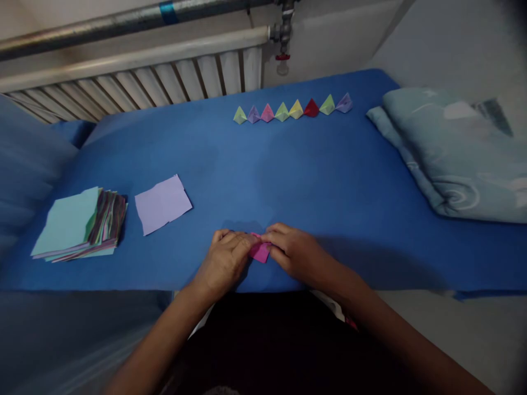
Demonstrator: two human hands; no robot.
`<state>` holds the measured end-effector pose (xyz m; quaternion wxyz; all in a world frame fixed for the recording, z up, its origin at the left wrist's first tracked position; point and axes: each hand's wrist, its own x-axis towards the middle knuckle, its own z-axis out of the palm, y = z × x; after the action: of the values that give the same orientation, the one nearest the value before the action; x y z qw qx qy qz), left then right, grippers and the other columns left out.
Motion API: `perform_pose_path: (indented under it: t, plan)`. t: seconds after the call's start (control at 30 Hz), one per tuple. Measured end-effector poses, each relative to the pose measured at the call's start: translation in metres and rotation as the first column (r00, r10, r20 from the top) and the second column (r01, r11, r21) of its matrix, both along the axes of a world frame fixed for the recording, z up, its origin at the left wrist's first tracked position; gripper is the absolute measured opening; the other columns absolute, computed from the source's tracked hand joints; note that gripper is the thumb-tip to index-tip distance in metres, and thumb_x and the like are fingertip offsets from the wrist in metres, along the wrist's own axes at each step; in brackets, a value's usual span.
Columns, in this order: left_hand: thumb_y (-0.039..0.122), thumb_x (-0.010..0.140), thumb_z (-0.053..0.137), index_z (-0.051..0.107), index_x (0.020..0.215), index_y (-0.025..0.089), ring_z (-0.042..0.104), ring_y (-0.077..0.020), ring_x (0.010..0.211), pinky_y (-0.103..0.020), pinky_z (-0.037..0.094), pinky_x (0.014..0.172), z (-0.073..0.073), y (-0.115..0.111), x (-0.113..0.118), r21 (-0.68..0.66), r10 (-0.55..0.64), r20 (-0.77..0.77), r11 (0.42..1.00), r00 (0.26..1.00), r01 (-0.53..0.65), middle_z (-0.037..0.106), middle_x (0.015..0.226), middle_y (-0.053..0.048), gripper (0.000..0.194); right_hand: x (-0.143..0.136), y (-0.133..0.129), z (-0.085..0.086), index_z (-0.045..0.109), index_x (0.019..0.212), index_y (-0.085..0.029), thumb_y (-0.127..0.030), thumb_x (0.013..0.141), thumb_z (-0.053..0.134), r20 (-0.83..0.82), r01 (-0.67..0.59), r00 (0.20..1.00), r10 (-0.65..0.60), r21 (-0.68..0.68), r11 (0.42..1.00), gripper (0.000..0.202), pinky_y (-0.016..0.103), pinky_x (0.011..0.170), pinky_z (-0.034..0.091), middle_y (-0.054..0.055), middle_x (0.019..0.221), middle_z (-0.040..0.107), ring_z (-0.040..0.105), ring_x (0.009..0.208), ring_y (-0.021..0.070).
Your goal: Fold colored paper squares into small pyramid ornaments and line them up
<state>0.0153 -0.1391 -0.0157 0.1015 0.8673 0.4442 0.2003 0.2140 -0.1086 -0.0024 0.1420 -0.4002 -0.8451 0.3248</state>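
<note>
A small folded pink paper (pixel 260 252) lies on the blue-covered surface (pixel 230 175) near its front edge. My left hand (pixel 227 257) grips its left side, with the fingers bent and the thumb on its upper part. On the right side, my right hand (pixel 292 249) pinches the paper between thumb and fingers. The upper part of the pink paper is partly hidden under the fingers. The hands are close together at the paper's top.
A purple sheet (pixel 163 205) and a stack of coloured paper (pixel 68 222) lie at the left. Several folded paper pieces (pixel 282 112) form a row at the back. A folded pale green blanket (pixel 461 153) sits at the right. Behind is a radiator (pixel 164 79).
</note>
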Motion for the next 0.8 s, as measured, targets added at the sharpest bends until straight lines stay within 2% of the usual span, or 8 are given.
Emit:
perform_pose_path:
  t: [0.2,0.43,0.6,0.8]
  plan:
    - [0.012,0.093,0.044,0.058,0.11,0.02,0.061,-0.0173,0.101,-0.036,0.039,0.087,-0.001,-0.004,-0.006,0.053,-0.038,-0.003,0.998,0.999,0.038,0.069,0.114,-0.005,0.023,0.008,0.0,0.001,0.063,0.105,-0.018,-0.01,0.082,0.053,0.002,-0.072,0.997,0.072,0.015,0.997,0.026,0.032,0.082,0.046,0.007,0.104,0.062,0.058,0.093,0.0182]
    - [0.023,0.088,0.054,0.058,0.113,0.02,0.058,-0.0214,0.108,-0.04,0.037,0.092,0.005,-0.004,-0.009,-0.021,-0.088,-0.032,0.996,0.996,0.087,0.065,0.12,-0.007,0.025,0.007,0.0,-0.004,0.064,0.103,-0.017,-0.013,0.084,0.054,0.003,-0.082,0.997,0.082,0.059,0.995,0.022,0.034,0.084,0.047,0.008,0.103,0.064,0.059,0.095,0.0192]
    - [0.025,0.089,0.054,0.057,0.111,0.019,0.059,-0.022,0.106,-0.04,0.037,0.09,-0.002,-0.003,-0.01,0.047,-0.085,-0.023,0.995,0.996,0.086,0.067,0.116,-0.008,0.023,0.009,0.001,-0.003,0.064,0.105,-0.017,-0.013,0.084,0.056,-0.027,-0.099,0.995,0.101,0.049,0.994,0.023,0.034,0.086,0.047,0.008,0.106,0.064,0.059,0.099,0.0196]
    - [0.026,0.092,0.052,0.056,0.113,0.02,0.059,-0.0209,0.106,-0.04,0.037,0.091,-0.006,-0.002,-0.011,0.039,-0.078,-0.021,0.996,0.997,0.079,0.067,0.115,-0.007,0.023,0.011,0.003,-0.001,0.064,0.103,-0.017,-0.019,0.089,0.053,-0.046,-0.113,0.992,0.113,0.017,0.993,0.019,0.033,0.086,0.047,0.009,0.106,0.064,0.059,0.096,0.0186]
